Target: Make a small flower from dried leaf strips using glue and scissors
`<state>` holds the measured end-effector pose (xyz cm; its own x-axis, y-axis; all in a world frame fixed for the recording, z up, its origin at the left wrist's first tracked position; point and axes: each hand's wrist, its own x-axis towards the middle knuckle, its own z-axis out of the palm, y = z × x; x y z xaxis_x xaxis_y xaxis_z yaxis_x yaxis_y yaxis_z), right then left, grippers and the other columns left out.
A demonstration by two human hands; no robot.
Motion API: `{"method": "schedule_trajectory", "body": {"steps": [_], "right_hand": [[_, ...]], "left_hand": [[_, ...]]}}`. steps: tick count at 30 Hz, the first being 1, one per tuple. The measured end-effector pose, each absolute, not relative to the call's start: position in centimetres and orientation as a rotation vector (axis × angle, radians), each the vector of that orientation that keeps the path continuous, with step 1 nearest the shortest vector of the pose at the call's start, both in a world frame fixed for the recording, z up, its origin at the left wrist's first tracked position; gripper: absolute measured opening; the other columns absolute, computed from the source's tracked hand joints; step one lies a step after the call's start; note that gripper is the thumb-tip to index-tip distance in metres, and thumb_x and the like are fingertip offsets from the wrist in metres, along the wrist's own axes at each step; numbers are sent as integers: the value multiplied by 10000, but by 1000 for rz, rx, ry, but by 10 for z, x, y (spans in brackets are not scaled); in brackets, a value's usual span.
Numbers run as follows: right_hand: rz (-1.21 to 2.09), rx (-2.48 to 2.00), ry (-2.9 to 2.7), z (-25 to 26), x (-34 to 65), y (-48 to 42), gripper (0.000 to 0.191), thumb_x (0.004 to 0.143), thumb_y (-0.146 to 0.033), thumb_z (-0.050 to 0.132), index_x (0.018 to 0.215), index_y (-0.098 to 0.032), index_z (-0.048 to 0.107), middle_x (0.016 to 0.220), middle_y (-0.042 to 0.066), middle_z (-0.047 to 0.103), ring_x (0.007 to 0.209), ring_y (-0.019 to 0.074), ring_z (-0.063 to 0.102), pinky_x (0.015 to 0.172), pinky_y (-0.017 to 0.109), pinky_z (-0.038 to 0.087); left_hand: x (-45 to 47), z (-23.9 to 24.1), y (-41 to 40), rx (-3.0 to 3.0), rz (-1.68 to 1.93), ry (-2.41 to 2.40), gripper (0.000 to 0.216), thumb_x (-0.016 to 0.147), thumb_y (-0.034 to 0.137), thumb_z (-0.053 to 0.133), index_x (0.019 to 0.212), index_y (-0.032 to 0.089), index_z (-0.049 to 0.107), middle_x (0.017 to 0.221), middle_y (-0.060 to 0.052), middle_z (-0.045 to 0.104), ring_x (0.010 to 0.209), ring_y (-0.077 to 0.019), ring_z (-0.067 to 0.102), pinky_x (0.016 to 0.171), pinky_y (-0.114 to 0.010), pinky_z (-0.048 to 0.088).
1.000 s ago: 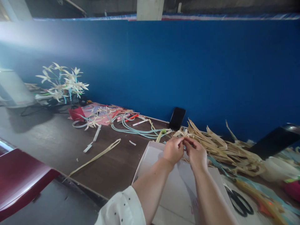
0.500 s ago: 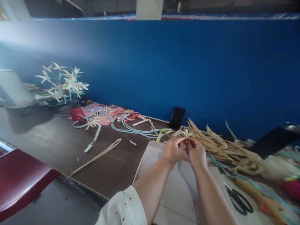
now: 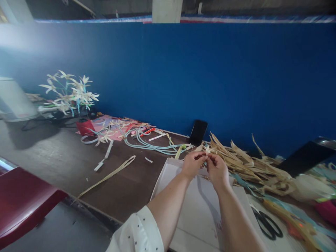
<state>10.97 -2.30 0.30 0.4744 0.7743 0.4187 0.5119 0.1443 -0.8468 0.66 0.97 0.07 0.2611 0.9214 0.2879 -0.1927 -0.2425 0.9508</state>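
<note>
Above the far end of a shallow white box [image 3: 194,210], my left hand [image 3: 193,163] and my right hand [image 3: 217,171] meet fingertip to fingertip. Between them they pinch a small pale husk flower [image 3: 207,149], its petals poking up over the fingers. The fingers hide its base. Just beyond and to the right lies a heap of dried corn husks [image 3: 241,161]. A black phone [image 3: 198,132] leans against the blue partition behind the hands.
To the right are black-handled scissors [image 3: 267,224], a yellow glue gun [image 3: 291,215] and a second dark device [image 3: 307,157]. Leftward lie blue-wrapped stems [image 3: 147,146], a husk strip [image 3: 110,175] and a red pot [image 3: 85,127] of husk flowers [image 3: 76,92]. A red chair [image 3: 23,199] stands by the table edge.
Both hands have shifted slightly, and the left hand has turned so more of its fingers show. The flower's petals now stand more upright and narrower between the fingertips.
</note>
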Motion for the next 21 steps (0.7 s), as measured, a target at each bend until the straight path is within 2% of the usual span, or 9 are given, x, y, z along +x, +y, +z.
{"method": "schedule_trajectory", "body": {"steps": [7,14,21], "right_hand": [[256,-1429,-1244,1,112,-21,273,731,-399,560,875,-167,579,813,63,631,718,188,568,693,328,444],[278,-1295,-1161,-2,116,-19,311,707,-338,620,935,-163,502,800,64,608,701,182,588,652,329,469],[250,-1274,-1233,3,111,-24,395,741,-336,604,1080,-169,489,863,73,620,719,181,601,669,331,476]], "left_hand": [[9,2,10,1353,1310,761,260,715,286,618,924,149,691,900,-49,618,509,-45,499,482,-184,446],[9,7,8,1344,1302,731,265,689,299,643,884,130,698,876,-51,597,573,-70,533,506,-191,465],[9,4,12,1365,1319,743,223,678,285,652,840,142,707,864,-42,598,606,-77,543,526,-187,470]]}}
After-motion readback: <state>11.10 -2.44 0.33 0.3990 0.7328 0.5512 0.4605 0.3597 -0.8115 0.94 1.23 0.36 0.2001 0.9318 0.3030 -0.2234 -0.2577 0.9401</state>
